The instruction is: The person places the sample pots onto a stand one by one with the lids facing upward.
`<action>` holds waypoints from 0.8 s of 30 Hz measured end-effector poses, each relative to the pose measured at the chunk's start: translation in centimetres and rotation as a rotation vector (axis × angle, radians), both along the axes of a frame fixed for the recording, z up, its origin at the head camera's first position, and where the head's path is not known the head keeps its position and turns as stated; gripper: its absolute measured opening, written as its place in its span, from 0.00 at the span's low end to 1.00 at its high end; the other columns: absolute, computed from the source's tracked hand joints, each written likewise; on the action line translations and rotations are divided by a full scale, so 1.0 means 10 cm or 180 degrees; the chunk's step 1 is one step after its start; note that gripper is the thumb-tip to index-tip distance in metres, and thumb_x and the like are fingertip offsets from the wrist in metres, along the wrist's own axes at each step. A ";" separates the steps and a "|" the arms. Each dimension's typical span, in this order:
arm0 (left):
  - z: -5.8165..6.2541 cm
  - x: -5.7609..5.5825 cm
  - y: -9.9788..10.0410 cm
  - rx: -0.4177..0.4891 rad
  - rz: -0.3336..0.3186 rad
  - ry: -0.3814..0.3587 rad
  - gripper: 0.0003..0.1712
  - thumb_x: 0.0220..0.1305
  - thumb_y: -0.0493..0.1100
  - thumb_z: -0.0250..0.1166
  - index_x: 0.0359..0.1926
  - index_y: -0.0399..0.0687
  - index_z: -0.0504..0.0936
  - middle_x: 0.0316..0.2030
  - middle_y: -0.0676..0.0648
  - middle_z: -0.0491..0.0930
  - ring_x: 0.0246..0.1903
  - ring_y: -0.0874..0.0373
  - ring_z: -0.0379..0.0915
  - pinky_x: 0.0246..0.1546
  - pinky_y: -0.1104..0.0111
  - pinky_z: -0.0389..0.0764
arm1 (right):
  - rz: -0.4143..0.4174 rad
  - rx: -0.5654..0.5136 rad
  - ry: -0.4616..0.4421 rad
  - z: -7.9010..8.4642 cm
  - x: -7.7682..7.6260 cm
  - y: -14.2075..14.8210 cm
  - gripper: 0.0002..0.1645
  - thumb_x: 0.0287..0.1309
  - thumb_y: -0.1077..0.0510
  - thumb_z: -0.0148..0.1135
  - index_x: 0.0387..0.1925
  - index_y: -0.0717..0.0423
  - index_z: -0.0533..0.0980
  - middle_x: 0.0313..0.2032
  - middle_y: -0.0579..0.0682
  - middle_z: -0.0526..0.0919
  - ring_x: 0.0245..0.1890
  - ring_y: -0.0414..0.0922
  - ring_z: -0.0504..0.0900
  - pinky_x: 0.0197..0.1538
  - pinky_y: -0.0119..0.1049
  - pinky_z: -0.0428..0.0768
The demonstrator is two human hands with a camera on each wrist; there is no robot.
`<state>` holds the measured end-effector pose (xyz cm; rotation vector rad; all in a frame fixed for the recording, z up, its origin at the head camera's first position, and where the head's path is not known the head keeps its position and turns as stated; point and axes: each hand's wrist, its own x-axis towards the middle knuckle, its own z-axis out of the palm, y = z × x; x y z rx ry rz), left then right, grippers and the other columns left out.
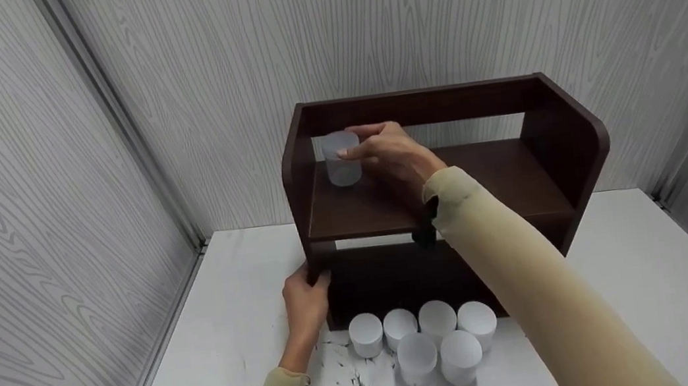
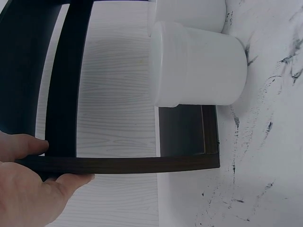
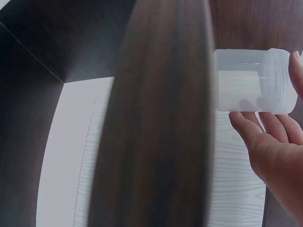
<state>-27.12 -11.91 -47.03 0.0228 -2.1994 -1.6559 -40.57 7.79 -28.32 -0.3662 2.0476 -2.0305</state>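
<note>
My right hand (image 1: pixel 393 152) holds a translucent lidded plastic jar (image 1: pixel 341 172) at the left end of the upper board of a dark brown wooden shelf (image 1: pixel 495 183). In the right wrist view, the fingers lie along one side of the jar (image 3: pixel 241 80) and the thumb is at its lid. My left hand (image 1: pixel 305 301) grips the shelf's left side panel (image 2: pixel 137 165) low down, thumb on one face and fingers on the other. Several white jars (image 1: pixel 418 359) stand grouped on the table before the shelf.
The shelf stands on a white table (image 1: pixel 243 286) with dark smudges near the jars. Grey wood-grain walls (image 1: pixel 200 59) enclose the back and sides. The shelf's right side panel (image 1: pixel 577 142) rises at the far end, and its upper board's front edge lies beneath my right wrist.
</note>
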 end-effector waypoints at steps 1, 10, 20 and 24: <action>0.00 0.00 0.00 0.0010 0.0006 0.0005 0.22 0.72 0.34 0.63 0.63 0.25 0.79 0.55 0.30 0.84 0.57 0.40 0.80 0.60 0.49 0.79 | 0.0004 -0.0010 -0.0010 0.00 0.00 -0.01 0.41 0.58 0.64 0.79 0.72 0.57 0.75 0.75 0.55 0.67 0.51 0.44 0.81 0.62 0.43 0.77; -0.02 -0.02 -0.02 -0.0028 0.0063 0.0050 0.19 0.70 0.33 0.64 0.59 0.26 0.82 0.51 0.33 0.86 0.54 0.41 0.82 0.57 0.49 0.80 | 0.0000 0.0095 0.0006 0.00 0.01 0.00 0.44 0.58 0.62 0.79 0.75 0.54 0.72 0.75 0.57 0.67 0.62 0.46 0.79 0.66 0.43 0.76; -0.01 -0.02 -0.03 -0.0027 0.0034 0.0037 0.19 0.70 0.33 0.64 0.59 0.26 0.82 0.52 0.32 0.85 0.55 0.40 0.82 0.58 0.48 0.79 | -0.0084 0.0145 0.0238 0.08 0.14 0.22 0.48 0.57 0.66 0.78 0.77 0.60 0.67 0.70 0.59 0.75 0.68 0.51 0.76 0.67 0.44 0.76; 0.01 -0.03 -0.05 -0.0002 0.0007 0.0004 0.21 0.71 0.33 0.64 0.60 0.25 0.81 0.53 0.32 0.85 0.55 0.41 0.82 0.57 0.49 0.80 | -0.0207 0.0334 0.0636 0.13 0.29 0.38 0.48 0.57 0.64 0.79 0.77 0.61 0.67 0.72 0.59 0.73 0.72 0.53 0.71 0.68 0.41 0.74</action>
